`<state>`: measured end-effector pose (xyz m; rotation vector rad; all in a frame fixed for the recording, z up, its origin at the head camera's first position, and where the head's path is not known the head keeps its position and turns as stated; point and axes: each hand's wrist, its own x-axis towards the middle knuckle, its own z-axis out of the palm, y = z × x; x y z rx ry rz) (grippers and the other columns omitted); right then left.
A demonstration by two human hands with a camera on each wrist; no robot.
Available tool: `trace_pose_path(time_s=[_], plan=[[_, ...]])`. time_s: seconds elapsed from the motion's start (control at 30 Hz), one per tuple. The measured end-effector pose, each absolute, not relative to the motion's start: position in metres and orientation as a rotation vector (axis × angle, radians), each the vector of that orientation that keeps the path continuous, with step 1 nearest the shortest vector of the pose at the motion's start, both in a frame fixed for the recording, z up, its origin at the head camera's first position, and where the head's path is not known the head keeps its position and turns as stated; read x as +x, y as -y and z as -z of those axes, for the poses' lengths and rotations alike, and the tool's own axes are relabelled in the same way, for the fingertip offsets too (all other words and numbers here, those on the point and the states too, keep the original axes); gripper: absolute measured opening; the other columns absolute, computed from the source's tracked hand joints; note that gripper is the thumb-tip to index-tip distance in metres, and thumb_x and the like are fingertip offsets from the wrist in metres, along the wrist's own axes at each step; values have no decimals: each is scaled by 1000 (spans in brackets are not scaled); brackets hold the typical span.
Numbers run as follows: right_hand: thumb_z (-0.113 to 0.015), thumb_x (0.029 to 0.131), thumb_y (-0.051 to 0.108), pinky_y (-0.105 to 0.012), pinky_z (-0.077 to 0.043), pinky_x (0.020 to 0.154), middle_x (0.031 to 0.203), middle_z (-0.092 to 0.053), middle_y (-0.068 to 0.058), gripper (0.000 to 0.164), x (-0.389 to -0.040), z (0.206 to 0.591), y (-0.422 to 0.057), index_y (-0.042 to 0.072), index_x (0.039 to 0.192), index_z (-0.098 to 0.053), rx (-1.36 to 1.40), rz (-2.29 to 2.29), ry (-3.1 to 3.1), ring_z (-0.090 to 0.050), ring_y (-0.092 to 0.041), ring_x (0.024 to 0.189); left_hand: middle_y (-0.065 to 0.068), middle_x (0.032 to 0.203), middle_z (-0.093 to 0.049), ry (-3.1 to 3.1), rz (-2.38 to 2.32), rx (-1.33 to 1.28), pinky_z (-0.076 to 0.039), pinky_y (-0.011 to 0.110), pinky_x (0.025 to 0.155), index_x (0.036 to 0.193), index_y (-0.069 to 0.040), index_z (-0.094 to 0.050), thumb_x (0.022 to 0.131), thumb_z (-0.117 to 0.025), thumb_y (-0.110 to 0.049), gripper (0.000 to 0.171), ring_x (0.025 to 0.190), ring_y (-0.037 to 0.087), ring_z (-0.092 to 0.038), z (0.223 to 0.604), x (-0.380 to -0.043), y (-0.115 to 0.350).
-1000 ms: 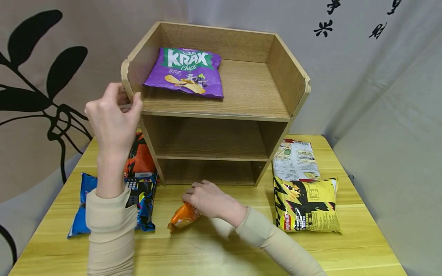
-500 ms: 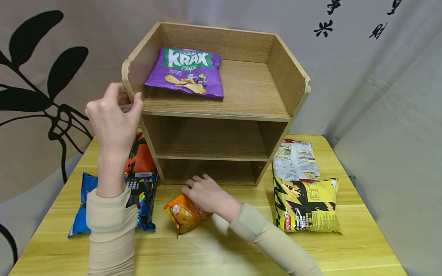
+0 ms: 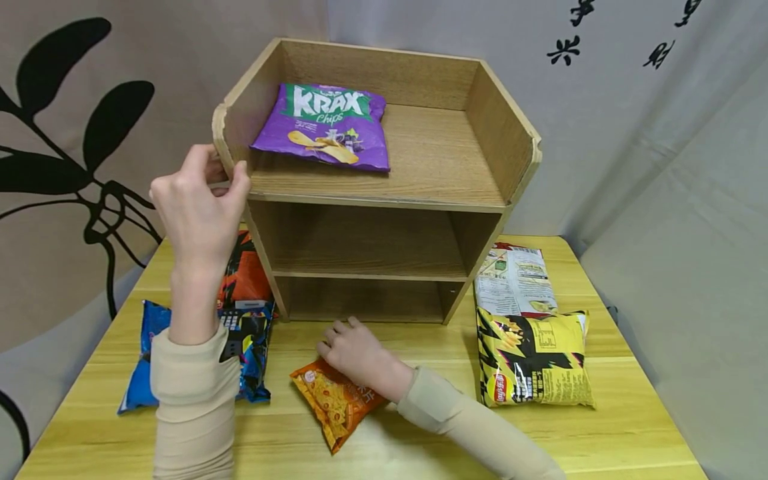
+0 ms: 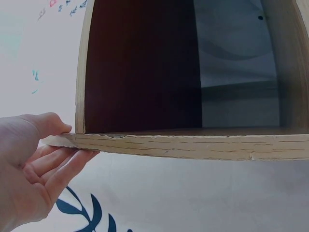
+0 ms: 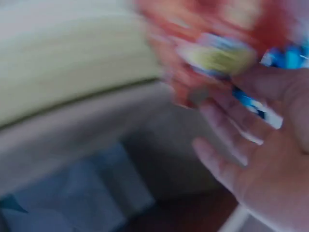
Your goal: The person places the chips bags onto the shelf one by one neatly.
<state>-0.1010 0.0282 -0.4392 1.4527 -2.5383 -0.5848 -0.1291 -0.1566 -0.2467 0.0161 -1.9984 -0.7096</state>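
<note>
In the head view a small wooden shelf unit [image 3: 444,204] stands at the back of the table. My left hand [image 3: 198,207] grips the upper front edge of its left side panel; the left wrist view has the thumb above the panel edge [image 4: 183,147] and the fingers beneath. Low in front of the unit, my right hand [image 3: 359,356] pinches an orange snack bag [image 3: 337,399] by its far edge. The bag's printed side faces up. The right wrist view is blurred, with thumb and fingers at the bag's corner. A purple chip bag [image 3: 327,127] lies on the top shelf.
Left of the unit lie a blue snack bag [image 3: 255,363] and a red one [image 3: 246,273], partly behind my left arm. A yellow bag [image 3: 534,360] and a white-backed bag [image 3: 516,280] lie on the right. The wooden table [image 3: 480,440] extends toward me.
The orange bag has turned in my right hand from edge-on to showing its printed front, its lower corner now nearer me. My left hand keeps its place on the shelf unit.
</note>
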Motion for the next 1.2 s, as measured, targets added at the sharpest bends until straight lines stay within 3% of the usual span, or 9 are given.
trace_pose_path(time_s=[0.17, 0.3, 0.43, 0.57, 0.7, 0.8, 0.93, 1.03, 1.2], plan=[[-61, 90, 30, -25, -50, 61, 81, -65, 9, 7, -69, 420, -29, 26, 94, -66, 1374, 557, 2480, -61, -9, 69, 25, 89, -72, 2000, 670, -3, -41, 20, 70, 98, 9, -64, 91, -56, -18, 29, 75, 38, -70, 247, -129, 158], [-58, 92, 36, -22, -40, 49, 69, -62, 10, 14, -55, 416, -27, 27, 87, -68, 1394, 569, 2702, -49, -6, 53, 24, 90, -72, 1999, 699, 15, -36, 11, 69, 99, 8, -65, 90, -57, -17, 28, 77, 38, -70, 247, -129, 158], [-53, 86, 61, -22, -43, 53, 76, -66, 9, 38, -54, 420, -27, 25, 89, -67, 1427, 478, 2906, -54, -8, 64, 22, 91, -73, 1995, 768, 63, -43, 17, 76, 100, 6, -66, 89, -60, -16, 25, 80, 39, -70, 246, -130, 155], [-51, 77, 74, -25, -50, 68, 97, -67, 7, 61, -51, 424, -28, 22, 105, -63, 1463, 525, 2919, -60, -10, 87, 23, 91, -72, 1997, 779, 64, -47, 43, 79, 100, 6, -67, 88, -60, -15, 25, 80, 40, -69, 246, -130, 155], [-63, 80, 59, -28, -51, 89, 122, -60, 8, 61, -49, 428, -29, 22, 128, -53, 1499, 669, 2832, -56, -9, 110, 23, 91, -72, 1997, 775, 66, -46, 40, 77, 99, 6, -66, 89, -60, -16, 25, 80, 40, -69, 246, -130, 155], [-66, 84, 43, -33, -44, 103, 136, -51, 10, 55, -51, 431, -28, 28, 133, -46, 1508, 758, 2773, -48, -8, 127, 21, 90, -73, 1992, 754, 69, -47, 32, 75, 99, 6, -66, 89, -59, -17, 26, 79, 38, -70, 246, -130, 155], [-66, 85, 35, -35, -36, 111, 148, -41, 12, 57, -55, 431, -28, 33, 136, -40, 1516, 791, 2771, -37, -9, 139, 19, 89, -74, 1988, 725, 63, -44, 21, 72, 98, 6, -66, 89, -58, -18, 26, 77, 37, -71, 247, -130, 155], [-67, 85, 33, -38, -35, 112, 149, -40, 10, 56, -57, 431, -30, 33, 135, -42, 1508, 739, 2749, -38, -14, 139, 20, 89, -73, 1987, 722, 54, -37, 12, 70, 98, 6, -66, 89, -58, -18, 27, 77, 38, -71, 247, -130, 156], [-68, 82, 37, -38, -49, 97, 131, -56, 1, 43, -53, 429, -33, 24, 122, -56, 1393, 624, 2643, -58, -19, 112, 20, 90, -73, 1987, 728, 54, -25, -2, 66, 99, 6, -65, 89, -58, -18, 27, 77, 37, -71, 247, -130, 155]])
